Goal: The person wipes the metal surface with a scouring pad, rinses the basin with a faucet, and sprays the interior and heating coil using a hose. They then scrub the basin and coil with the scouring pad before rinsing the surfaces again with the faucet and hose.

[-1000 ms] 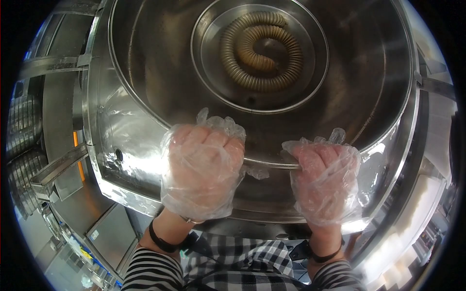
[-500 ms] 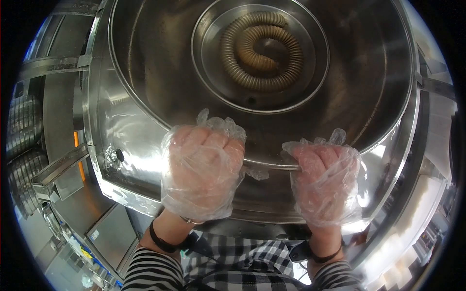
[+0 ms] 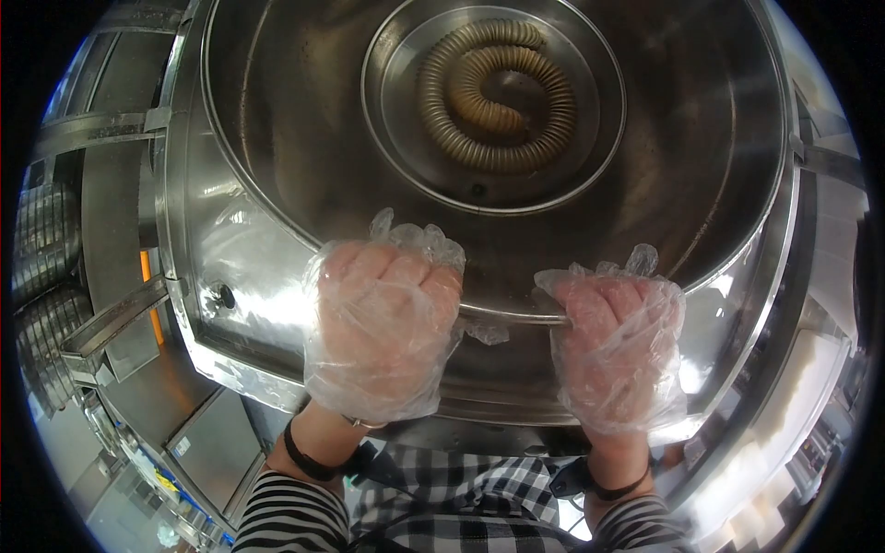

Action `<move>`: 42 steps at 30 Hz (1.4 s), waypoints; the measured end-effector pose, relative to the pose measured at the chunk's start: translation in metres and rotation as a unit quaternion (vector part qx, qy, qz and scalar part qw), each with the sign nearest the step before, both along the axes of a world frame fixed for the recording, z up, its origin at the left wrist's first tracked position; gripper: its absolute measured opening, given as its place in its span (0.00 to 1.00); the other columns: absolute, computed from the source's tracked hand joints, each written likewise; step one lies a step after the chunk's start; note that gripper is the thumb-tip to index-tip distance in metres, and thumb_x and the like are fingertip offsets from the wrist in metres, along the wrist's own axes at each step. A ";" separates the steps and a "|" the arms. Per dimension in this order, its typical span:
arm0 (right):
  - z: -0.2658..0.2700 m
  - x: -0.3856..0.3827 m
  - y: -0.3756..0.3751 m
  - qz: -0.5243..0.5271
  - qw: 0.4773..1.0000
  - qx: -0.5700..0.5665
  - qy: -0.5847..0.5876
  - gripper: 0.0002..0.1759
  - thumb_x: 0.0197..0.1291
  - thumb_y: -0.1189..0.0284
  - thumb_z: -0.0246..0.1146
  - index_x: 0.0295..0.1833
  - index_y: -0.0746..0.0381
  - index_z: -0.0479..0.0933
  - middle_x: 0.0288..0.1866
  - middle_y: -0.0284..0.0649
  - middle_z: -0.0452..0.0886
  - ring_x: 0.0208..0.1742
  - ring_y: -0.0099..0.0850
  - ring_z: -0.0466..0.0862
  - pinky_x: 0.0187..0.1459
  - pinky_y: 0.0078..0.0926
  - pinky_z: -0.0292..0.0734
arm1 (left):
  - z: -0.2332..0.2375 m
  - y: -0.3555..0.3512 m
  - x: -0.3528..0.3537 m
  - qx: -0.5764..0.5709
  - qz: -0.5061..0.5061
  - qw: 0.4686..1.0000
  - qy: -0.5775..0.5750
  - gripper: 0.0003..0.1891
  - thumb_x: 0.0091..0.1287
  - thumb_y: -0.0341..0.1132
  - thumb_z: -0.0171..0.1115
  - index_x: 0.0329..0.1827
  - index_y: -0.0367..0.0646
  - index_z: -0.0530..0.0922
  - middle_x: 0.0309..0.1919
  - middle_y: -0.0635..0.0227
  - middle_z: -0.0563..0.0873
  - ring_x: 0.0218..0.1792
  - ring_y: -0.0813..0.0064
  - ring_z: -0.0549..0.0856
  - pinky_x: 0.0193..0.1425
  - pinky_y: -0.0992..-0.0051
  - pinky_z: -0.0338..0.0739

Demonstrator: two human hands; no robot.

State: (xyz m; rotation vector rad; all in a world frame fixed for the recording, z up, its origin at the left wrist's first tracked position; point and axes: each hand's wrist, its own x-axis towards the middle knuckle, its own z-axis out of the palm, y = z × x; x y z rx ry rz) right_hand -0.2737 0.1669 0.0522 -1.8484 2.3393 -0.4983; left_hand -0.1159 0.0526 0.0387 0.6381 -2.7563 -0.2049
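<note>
Steel vat [image 3: 277,138] fills the view straight ahead, a ribbed coil [image 3: 498,92] lying in its centre dish. The gloved left hand [image 3: 383,318] and right hand [image 3: 618,350] sit apart on its near rim [image 3: 507,316] — each grip curled tight over the edge.

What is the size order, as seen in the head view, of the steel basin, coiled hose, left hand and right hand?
1. steel basin, by far largest.
2. left hand.
3. right hand, nearly alike with the left.
4. coiled hose, slightly smaller; it lies farther from the camera, so this rank is unsure.
</note>
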 end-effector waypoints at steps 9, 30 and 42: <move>0.000 0.000 -0.001 -0.003 1.000 0.001 -0.005 0.17 0.39 0.74 0.60 0.41 0.55 0.76 0.35 0.33 0.75 0.41 0.33 0.75 0.45 0.36 0.65 | -0.001 0.001 0.000 0.008 0.008 1.000 0.007 0.17 0.35 0.35 0.58 0.33 0.45 0.74 0.29 0.70 0.72 0.34 0.69 0.73 0.38 0.65 0.67; 0.001 0.001 0.000 -0.009 1.000 0.008 -0.022 0.18 0.39 0.74 0.60 0.42 0.55 0.76 0.36 0.34 0.75 0.42 0.33 0.74 0.46 0.37 0.64 | 0.001 0.000 -0.002 -0.014 0.013 1.000 0.011 0.16 0.34 0.34 0.60 0.31 0.46 0.74 0.28 0.71 0.73 0.33 0.71 0.74 0.38 0.67 0.69; 0.006 0.000 -0.002 -0.008 1.000 0.022 -0.019 0.17 0.40 0.74 0.60 0.42 0.55 0.76 0.36 0.34 0.75 0.41 0.34 0.74 0.45 0.36 0.63 | 0.004 -0.001 -0.002 0.006 0.015 1.000 -0.002 0.13 0.37 0.34 0.59 0.30 0.44 0.76 0.26 0.70 0.73 0.31 0.69 0.75 0.38 0.67 0.69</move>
